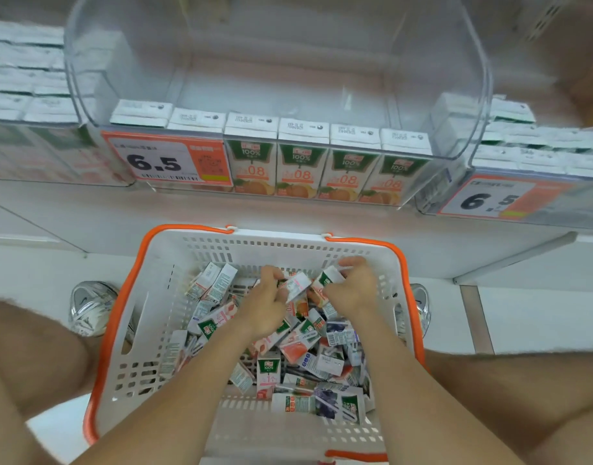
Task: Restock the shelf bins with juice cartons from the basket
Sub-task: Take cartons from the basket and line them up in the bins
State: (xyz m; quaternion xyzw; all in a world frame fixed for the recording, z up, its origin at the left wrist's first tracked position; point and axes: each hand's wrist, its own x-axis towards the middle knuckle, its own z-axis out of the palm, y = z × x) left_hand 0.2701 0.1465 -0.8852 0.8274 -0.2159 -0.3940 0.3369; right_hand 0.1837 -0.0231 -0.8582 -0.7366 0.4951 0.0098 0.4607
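A white shelf board [288, 216] spans the far side, bearing three clear plastic bins [469, 95] side by side. On the near white tiled floor [540, 317] stands a white slotted plastic basket with orange rim [160, 317], flanked by silver shoes [90, 307].

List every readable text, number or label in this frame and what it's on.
"6.5": middle price tag, on the middle bin front.
"6.5": right price tag, on the right bin front.
"100%", "08": orange cartons in the middle bin.
"100%": upright carton in the basket.
Unreadable: tag small print, barcode, carton-top stamps, other basket cartons.
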